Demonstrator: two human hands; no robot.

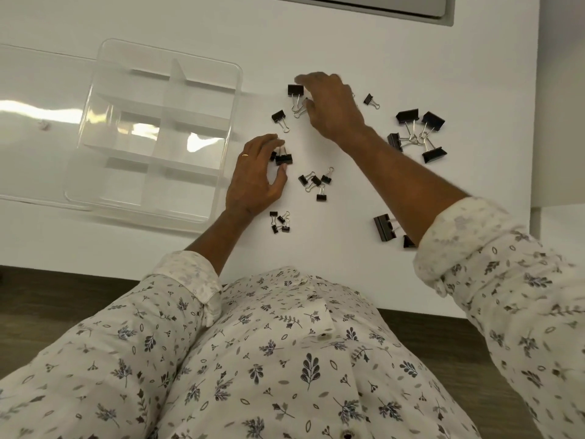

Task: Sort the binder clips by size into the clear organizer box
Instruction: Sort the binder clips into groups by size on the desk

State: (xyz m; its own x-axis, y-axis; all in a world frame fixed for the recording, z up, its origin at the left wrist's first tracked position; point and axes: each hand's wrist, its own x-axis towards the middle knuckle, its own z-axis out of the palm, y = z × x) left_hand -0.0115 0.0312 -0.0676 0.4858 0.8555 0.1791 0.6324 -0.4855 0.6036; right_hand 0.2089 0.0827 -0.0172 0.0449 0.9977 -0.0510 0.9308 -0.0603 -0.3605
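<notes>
Black binder clips of different sizes lie scattered on the white table. My left hand (258, 175) pinches a medium clip (284, 158) between thumb and fingers, just right of the clear organizer box (95, 172), whose compartments hold nothing. My right hand (329, 106) reaches over the far clips, fingers curled down onto the wire handles of a medium clip (295, 90); whether it grips it I cannot tell. Another medium clip (278, 116) lies between the hands. Small clips (316, 182) and tiny clips (280, 221) lie nearer me. Large clips (418, 131) cluster at the right.
The box's clear lid (34, 90) lies open to the left of the box. A large clip (384, 227) and another dark clip (408, 241) sit beside my right forearm. A lone small clip (368, 99) lies far right of my right hand. The table's front edge runs just before my torso.
</notes>
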